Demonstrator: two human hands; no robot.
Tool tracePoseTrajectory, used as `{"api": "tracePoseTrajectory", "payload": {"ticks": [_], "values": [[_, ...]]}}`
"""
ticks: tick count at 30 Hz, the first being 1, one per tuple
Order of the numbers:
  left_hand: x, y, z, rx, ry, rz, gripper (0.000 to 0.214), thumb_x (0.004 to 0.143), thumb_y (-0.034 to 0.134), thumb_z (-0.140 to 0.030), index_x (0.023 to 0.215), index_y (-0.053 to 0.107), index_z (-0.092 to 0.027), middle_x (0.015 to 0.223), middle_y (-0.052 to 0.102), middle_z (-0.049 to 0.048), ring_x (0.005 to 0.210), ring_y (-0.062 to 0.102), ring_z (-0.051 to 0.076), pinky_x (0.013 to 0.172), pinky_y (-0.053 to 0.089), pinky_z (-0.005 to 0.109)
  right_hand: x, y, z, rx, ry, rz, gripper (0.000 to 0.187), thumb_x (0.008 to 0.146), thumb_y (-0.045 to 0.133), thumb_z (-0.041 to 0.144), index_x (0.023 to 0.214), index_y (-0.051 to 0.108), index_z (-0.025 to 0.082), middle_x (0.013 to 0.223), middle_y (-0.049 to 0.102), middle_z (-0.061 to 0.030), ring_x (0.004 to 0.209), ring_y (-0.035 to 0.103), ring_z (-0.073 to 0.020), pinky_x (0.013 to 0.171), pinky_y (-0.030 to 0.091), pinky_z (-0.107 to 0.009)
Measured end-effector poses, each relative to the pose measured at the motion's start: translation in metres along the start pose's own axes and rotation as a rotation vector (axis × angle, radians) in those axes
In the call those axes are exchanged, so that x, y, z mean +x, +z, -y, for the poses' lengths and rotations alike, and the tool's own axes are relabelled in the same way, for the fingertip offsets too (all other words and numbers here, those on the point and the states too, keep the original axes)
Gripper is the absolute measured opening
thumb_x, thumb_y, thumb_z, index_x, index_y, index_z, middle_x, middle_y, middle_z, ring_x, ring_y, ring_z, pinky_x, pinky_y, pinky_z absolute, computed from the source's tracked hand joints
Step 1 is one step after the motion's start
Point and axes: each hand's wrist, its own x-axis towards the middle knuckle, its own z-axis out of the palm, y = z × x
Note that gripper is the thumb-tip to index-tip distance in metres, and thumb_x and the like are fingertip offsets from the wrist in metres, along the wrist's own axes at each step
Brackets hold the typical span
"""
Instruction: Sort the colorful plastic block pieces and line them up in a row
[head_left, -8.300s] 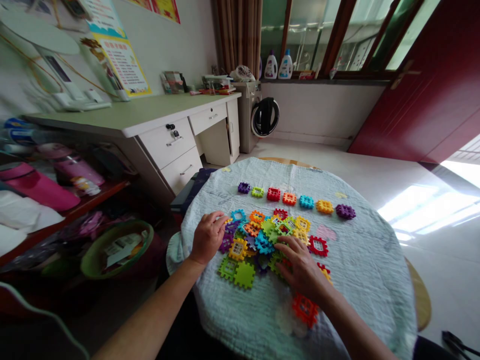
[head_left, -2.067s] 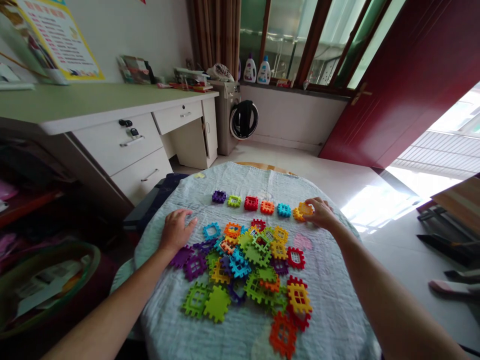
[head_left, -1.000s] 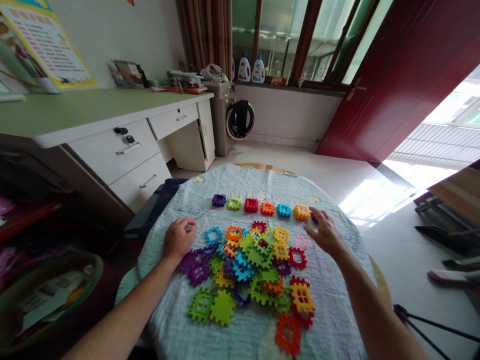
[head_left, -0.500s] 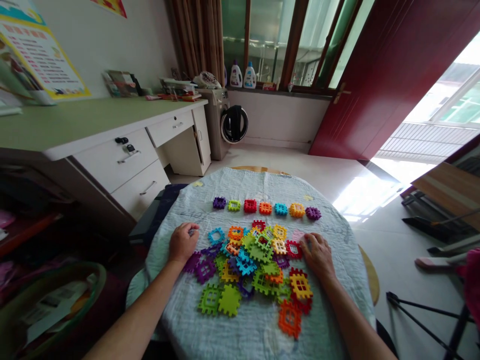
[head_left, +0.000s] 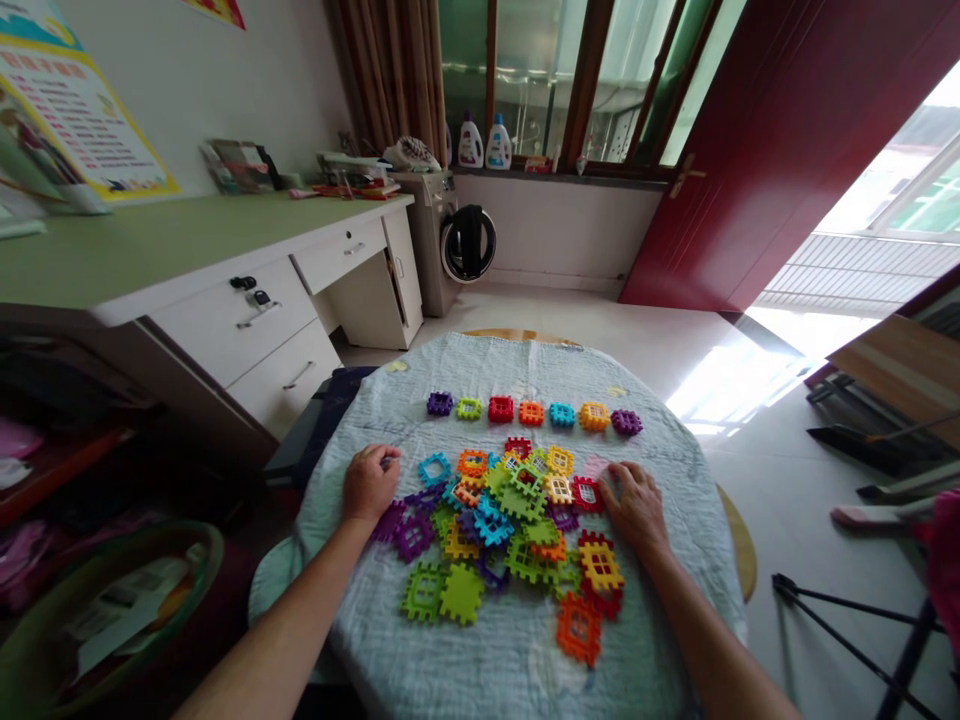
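A heap of flat plastic interlocking blocks (head_left: 517, 500) in many colours, several with window cut-outs, lies mid-table. My left hand (head_left: 370, 484) rests on the cloth left of the heap, its fingers curled in; what they hold, if anything, is hidden. Purple blocks (head_left: 412, 535) lie just beside that wrist. On the other side my right hand (head_left: 636, 503) lies on the cloth, fingers loosely stretched, close to a red window block (head_left: 586, 494). Behind the heap runs a row of small assembled block cubes, with a red cube (head_left: 501, 409) and a blue cube (head_left: 562, 414) among them.
A pale blue cloth (head_left: 637, 650) covers the round table. Nearer me lie green blocks (head_left: 460, 594) and an orange block (head_left: 579, 628). At left stand a desk (head_left: 187, 240) and a bin (head_left: 202, 580); a black tripod leg (head_left: 840, 625) is at right.
The view has shifted very slightly. Both hands and the blocks keep their places on the table.
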Motion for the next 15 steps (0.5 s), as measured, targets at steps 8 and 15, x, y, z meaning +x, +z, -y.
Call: {"api": "tracePoseTrajectory", "payload": {"ticks": [8, 15], "values": [[-0.0006, 0.0, -0.0007, 0.064, 0.031, 0.001, 0.018, 0.074, 0.045, -0.022, 0.075, 0.063, -0.021, 0.088, 0.069, 0.0098, 0.087, 0.063, 0.027, 0.087, 0.049, 0.039, -0.0019, 0.0006, -0.0031, 0.054, -0.003, -0.013, 0.034, 0.094, 0.043, 0.048, 0.107, 0.063, 0.023, 0.115, 0.063, -0.0096, 0.108, 0.055, -0.027, 0.096, 0.041, -0.043], [-0.0002, -0.0002, -0.0009, 0.106, 0.053, 0.007, 0.018, 0.074, 0.045, -0.021, 0.075, 0.064, -0.02, 0.087, 0.069, 0.0102, 0.086, 0.063, 0.027, 0.086, 0.049, 0.04, -0.0031, 0.0002, -0.0044, 0.068, -0.009, -0.003, 0.037, 0.096, 0.039, 0.048, 0.105, 0.064, 0.022, 0.113, 0.064, -0.0101, 0.106, 0.056, -0.0263, 0.097, 0.04, -0.043]]}}
